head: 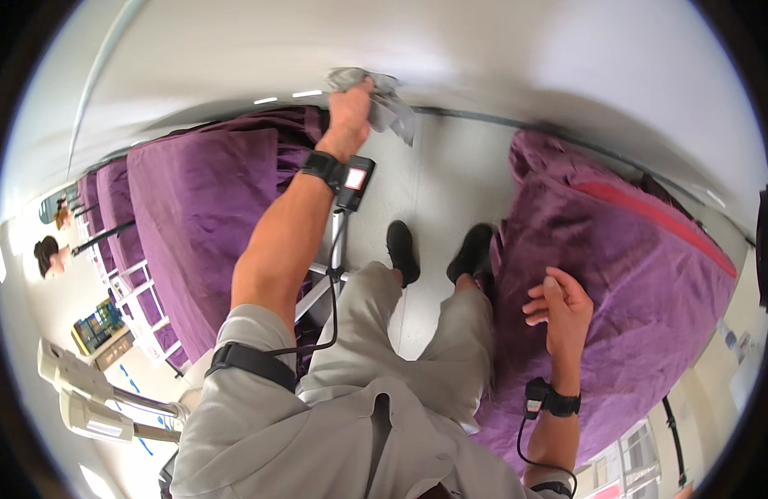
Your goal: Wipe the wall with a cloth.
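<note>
A crumpled grey cloth (393, 112) is bunched in my left hand (351, 112), which reaches forward to the white wall (471, 56). The cloth appears to lie against the wall, and one corner hangs loose. My right hand (561, 305) holds nothing; its fingers are apart and slightly curled. It hovers over the purple cover (608, 349) of the bed on my right, and whether it touches the fabric I cannot tell. Another purple cover (203, 212) drapes the bed on my left.
A silver metal stand (315, 293) is beside my left leg. Beige lamp-like equipment (88, 393) stands at the left. Farther off are mannequin heads (48, 256), a white metal rack (141, 299) and more purple-covered beds. A dark baseboard (459, 113) runs along the wall's foot.
</note>
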`<action>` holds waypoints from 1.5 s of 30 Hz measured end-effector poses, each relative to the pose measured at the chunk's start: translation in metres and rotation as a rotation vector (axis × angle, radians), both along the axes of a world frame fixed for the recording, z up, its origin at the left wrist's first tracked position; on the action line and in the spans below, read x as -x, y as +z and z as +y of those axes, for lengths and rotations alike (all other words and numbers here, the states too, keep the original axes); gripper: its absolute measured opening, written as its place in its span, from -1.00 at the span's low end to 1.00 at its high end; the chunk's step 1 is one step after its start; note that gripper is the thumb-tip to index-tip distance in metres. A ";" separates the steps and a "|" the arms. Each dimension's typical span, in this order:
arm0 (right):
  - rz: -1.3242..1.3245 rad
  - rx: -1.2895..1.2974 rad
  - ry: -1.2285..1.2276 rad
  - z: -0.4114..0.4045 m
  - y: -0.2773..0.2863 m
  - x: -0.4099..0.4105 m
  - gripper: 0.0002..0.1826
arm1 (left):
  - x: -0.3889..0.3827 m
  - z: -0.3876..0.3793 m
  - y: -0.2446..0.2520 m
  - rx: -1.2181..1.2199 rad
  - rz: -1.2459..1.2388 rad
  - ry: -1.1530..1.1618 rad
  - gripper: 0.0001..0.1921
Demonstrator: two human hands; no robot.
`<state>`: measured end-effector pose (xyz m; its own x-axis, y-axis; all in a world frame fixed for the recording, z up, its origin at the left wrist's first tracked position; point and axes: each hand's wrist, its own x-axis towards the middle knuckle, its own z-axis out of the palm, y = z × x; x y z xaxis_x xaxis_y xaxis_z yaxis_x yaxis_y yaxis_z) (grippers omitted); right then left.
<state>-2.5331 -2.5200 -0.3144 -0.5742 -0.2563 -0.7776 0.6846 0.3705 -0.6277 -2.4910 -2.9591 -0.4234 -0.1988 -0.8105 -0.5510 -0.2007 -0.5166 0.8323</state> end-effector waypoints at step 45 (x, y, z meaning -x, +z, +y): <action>2.761 0.191 0.413 -0.347 0.109 0.103 -0.59 | -0.072 -0.073 -0.235 -0.338 0.749 0.282 -0.45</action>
